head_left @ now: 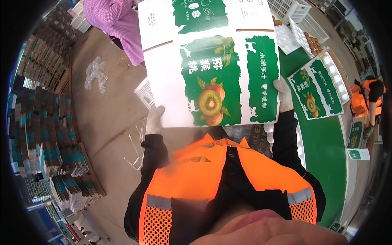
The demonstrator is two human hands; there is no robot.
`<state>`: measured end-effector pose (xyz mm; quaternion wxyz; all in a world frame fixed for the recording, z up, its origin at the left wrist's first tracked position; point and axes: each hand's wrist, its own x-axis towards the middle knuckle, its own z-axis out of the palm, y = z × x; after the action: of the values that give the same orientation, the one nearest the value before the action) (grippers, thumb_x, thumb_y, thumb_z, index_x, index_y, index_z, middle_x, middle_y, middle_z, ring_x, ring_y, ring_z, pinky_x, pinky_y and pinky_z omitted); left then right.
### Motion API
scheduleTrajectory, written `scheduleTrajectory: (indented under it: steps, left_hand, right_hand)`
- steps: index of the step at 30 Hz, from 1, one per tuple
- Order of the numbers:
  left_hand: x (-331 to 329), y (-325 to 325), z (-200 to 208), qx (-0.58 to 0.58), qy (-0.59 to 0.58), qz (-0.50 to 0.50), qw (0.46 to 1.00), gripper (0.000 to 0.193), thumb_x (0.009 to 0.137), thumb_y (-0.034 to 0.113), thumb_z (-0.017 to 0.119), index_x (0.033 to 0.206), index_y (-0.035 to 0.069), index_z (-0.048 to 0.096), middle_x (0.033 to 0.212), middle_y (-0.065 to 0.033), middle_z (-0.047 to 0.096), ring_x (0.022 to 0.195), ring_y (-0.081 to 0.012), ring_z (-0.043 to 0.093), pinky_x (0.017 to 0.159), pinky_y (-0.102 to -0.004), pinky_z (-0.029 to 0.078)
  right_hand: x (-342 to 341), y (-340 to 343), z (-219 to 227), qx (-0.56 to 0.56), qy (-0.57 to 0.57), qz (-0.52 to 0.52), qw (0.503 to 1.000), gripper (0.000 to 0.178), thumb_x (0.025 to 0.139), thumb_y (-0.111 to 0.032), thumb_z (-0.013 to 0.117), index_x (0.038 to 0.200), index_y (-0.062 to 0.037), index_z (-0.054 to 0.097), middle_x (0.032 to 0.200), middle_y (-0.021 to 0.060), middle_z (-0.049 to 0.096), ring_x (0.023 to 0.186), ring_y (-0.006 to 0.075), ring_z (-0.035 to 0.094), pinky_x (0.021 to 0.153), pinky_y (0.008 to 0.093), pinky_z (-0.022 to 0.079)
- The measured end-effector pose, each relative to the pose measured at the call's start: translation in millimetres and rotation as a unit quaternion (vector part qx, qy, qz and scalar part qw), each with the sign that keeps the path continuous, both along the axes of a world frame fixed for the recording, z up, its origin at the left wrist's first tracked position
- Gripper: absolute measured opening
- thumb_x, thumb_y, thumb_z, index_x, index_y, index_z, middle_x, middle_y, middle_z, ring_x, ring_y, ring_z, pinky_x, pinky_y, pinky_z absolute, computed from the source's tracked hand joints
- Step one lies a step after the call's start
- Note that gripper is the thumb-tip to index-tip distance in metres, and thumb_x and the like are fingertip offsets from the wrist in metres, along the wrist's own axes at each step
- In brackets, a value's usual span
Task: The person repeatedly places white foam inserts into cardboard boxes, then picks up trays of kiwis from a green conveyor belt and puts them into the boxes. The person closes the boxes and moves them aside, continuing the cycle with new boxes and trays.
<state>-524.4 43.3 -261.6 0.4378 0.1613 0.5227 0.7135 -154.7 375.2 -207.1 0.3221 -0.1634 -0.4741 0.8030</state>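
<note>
In front of the orange vest [183, 175], beside the green table [326, 151], the left hand [155, 119] pinches a cardboard sheet [216, 77] near its lower left corner and the right hand [283, 92], well apart, grips its right edge. Held only at the sides, it might buckle at its slots [255, 30] or knock the nearby box [315, 87]. White characters [205, 64] mark its green panels, beside a kiwi picture [210, 103].

Room left over floor [108, 122] — cardboard [212, 67] blocking ahead, box [315, 90] rightward
</note>
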Motion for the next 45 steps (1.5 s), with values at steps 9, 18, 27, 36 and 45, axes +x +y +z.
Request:
scheduleTrajectory:
  steps: [9,18,27,36,45]
  left_hand:
    - [24,145,-25,-0.163,0.152,-0.374,0.900,0.051,0.104,0.022,0.050,0.142,-0.011,0.044,0.139,-0.0223,0.056,0.126,-0.0273,0.056,0.110,-0.0365,0.042]
    - [54,228,168,0.554,0.458,-0.241,0.652,0.080,0.100,0.043,0.054,0.153,-0.002,0.016,0.159,-0.0251,0.020,0.149,-0.0384,0.021,0.125,-0.0492,0.015]
    - [-46,220,194,0.506,0.564,-0.166,0.631,0.041,0.095,0.030,0.055,0.114,-0.003,0.041,0.122,-0.0222,0.049,0.122,-0.0402,0.048,0.117,-0.0587,0.027]
    - [-121,223,212,0.517,0.552,-0.115,0.644,0.027,0.083,0.017,0.054,0.087,-0.006,0.067,0.101,-0.0183,0.072,0.099,-0.0409,0.067,0.109,-0.0660,0.034]
    - [-151,233,234,0.451,0.589,-0.251,0.622,0.031,0.077,0.019,0.054,0.090,-0.006,0.066,0.108,-0.0211,0.067,0.095,-0.0400,0.061,0.097,-0.0551,0.041]
  right_hand:
    - [-29,-30,164,0.399,-0.193,-0.226,0.868,0.085,0.083,-0.009,0.063,0.158,0.0073,0.025,0.162,0.0196,0.038,0.151,0.0260,0.033,0.124,0.0319,0.018]
    - [-194,-31,104,0.527,-0.110,-0.357,0.764,0.060,0.093,-0.027,0.064,0.145,-0.0030,0.048,0.159,0.0239,0.033,0.153,0.0400,0.022,0.125,0.0458,0.021]
    - [-279,-19,124,0.589,-0.167,-0.400,0.682,0.048,0.086,-0.030,0.065,0.132,-0.0157,0.063,0.151,0.0126,0.049,0.142,0.0417,0.039,0.121,0.0524,0.026]
    - [-301,-25,54,0.595,-0.261,-0.189,0.736,0.040,0.080,-0.027,0.065,0.112,-0.0029,0.068,0.126,0.0206,0.057,0.119,0.0410,0.053,0.109,0.0521,0.039]
    - [-381,38,174,0.749,-0.016,-0.104,0.654,0.046,0.099,-0.039,0.051,0.133,-0.0127,0.065,0.139,0.0137,0.060,0.136,0.0336,0.050,0.123,0.0508,0.023]
